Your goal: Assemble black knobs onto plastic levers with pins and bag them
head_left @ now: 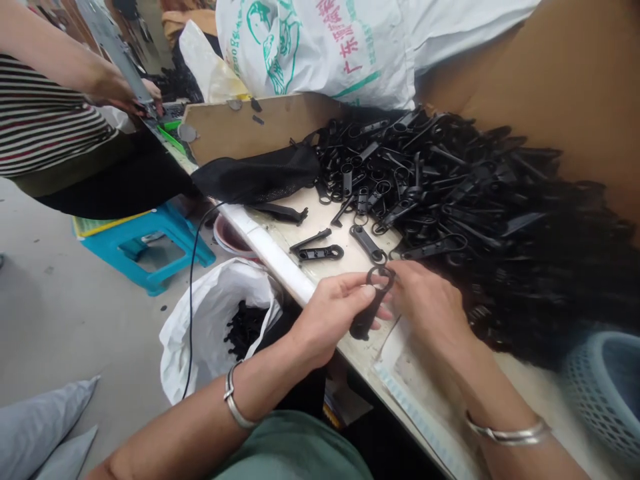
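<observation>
Over the table's front edge, my left hand (333, 310) pinches a black plastic part with a ring at one end (367, 313), thumb on its upper side. The ring points up and away from me, and the flat body hangs down. My right hand (430, 300) is close against the ring end, its fingers curled; their tips are mostly hidden, as is anything between them. Just beyond the ring lies a similar black part (367, 245). Further left on the table are another ringed part (320, 253) and a narrow black piece (313, 239).
A large heap of black parts (450, 173) covers the table's right side, against cardboard (550, 87). Black mesh cloth (260, 175) lies at the back left. Below stands a white sack (185, 333) with black pieces inside. A pale blue basket (597, 393) sits right. Another person works beyond a blue stool (150, 243).
</observation>
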A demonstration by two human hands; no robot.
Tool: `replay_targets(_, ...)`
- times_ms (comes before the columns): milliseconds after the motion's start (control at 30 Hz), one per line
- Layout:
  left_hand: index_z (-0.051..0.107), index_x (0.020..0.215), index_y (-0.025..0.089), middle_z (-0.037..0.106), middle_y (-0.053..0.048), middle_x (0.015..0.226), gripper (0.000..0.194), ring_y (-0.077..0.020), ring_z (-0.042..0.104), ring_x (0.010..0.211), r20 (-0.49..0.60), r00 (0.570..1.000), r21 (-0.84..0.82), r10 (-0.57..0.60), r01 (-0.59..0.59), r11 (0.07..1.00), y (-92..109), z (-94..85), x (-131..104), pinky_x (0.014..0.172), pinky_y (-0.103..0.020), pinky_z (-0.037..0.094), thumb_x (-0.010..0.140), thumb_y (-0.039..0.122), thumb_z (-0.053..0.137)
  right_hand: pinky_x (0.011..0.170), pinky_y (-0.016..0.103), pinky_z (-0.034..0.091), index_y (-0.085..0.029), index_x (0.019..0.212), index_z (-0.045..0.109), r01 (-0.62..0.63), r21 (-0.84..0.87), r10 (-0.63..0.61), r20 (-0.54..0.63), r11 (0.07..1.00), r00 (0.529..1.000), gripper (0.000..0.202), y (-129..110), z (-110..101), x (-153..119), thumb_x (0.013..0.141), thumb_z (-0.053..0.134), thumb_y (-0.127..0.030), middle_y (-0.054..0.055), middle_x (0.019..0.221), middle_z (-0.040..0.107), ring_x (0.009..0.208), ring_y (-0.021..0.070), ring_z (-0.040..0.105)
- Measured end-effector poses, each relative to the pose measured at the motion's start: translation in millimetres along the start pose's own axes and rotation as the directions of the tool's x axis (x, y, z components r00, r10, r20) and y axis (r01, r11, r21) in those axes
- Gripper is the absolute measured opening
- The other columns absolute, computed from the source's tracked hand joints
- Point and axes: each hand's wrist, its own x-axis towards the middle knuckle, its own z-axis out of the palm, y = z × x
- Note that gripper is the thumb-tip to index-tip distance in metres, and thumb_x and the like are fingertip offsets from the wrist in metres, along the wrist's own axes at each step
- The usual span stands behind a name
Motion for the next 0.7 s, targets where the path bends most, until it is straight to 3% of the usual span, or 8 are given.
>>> replay_targets(100, 0.068, 0.109, 0.012, 0.071, -0.011, 0.106, 0.018, -0.0130, 0.069, 0.080, 0.023, 0.999, -0.084, -0.048, 0.049, 0.995, -0.7, -0.5, -8.2, 0.072, -0.024, 0.052, 0.093, 0.019, 0.062, 0.071, 0.035, 0.044, -0.021, 0.098, 0.073, 0.011, -0.010, -0.011, 0.016, 1.000, 1.000, 0.024, 0.0, 4.2, 1.5, 0.084, 0.055, -0.030, 0.012, 0.111, 0.069, 0.082, 0.0234, 0.062)
replay_targets(200, 0.068, 0.110, 0.013, 0.070, -0.012, 0.112, 0.022, -0.0136, 0.068, 0.087, 0.082, 0.994, -0.146, -0.068, 0.080, 0.986, -5.2, -2.0, -14.3, 0.075, -0.024, 0.051, 0.088, 0.017, 0.068, 0.074, 0.035, 0.049, -0.021, 0.106, 0.072, 0.005, 0.082, -0.010, 0.054, 0.997, 0.999, 0.034, 10.6, -7.3, -14.6, 0.084, 0.057, -0.043, 0.009, 0.100, 0.072, 0.081, 0.0224, 0.064)
replay_targets(300, 0.070, 0.111, 0.015, 0.069, -0.012, 0.115, 0.028, -0.0160, 0.067, 0.093, 0.136, 0.988, -0.154, -0.075, 0.096, 0.983, -12.0, -1.7, -17.9, 0.078, -0.026, 0.051, 0.084, 0.019, 0.074, 0.061, 0.033, 0.052, -0.019, 0.111, 0.074, -0.061, 0.246, 0.009, 0.210, 0.967, 0.978, 0.054, 27.4, -25.5, -45.1, 0.084, 0.057, -0.063, 0.007, 0.083, 0.071, 0.062, 0.0188, 0.062)
replay_targets(400, 0.071, 0.113, 0.016, 0.069, -0.011, 0.116, 0.032, -0.0167, 0.066, 0.095, 0.164, 0.980, -0.127, -0.113, 0.135, 0.983, -20.5, 1.5, -18.6, 0.078, -0.026, 0.050, 0.082, 0.021, 0.076, 0.056, 0.033, 0.052, -0.016, 0.116, 0.074, -0.168, 0.309, 0.064, 0.320, 0.936, 0.945, 0.065, 42.9, -36.1, -73.5, 0.083, 0.057, -0.069, 0.006, 0.065, 0.066, 0.054, 0.0190, 0.059)
replay_targets(567, 0.072, 0.113, 0.015, 0.069, -0.013, 0.117, 0.037, -0.0193, 0.068, 0.096, 0.153, 0.977, -0.070, -0.150, 0.162, 0.984, -31.3, 8.1, -17.9, 0.078, -0.027, 0.049, 0.078, 0.023, 0.079, 0.057, 0.034, 0.052, -0.020, 0.106, 0.078, -0.110, 0.152, 0.091, 0.124, 0.982, 0.988, 0.052, 62.0, -36.4, -87.0, 0.087, 0.052, -0.061, 0.007, 0.079, 0.071, 0.055, 0.0182, 0.060)
replay_targets(700, 0.072, 0.114, 0.015, 0.068, -0.013, 0.119, 0.038, -0.0200, 0.068, 0.097, 0.141, 0.979, -0.059, -0.148, 0.158, 0.986, -34.2, 8.6, -20.2, 0.077, -0.028, 0.050, 0.077, 0.024, 0.079, 0.076, 0.037, 0.055, -0.023, 0.115, 0.075, -0.010, 0.051, 0.009, 0.008, 0.999, 1.000, 0.045, 61.7, -29.8, -84.5, 0.090, 0.052, -0.053, 0.010, 0.116, 0.070, 0.085, 0.0230, 0.068)
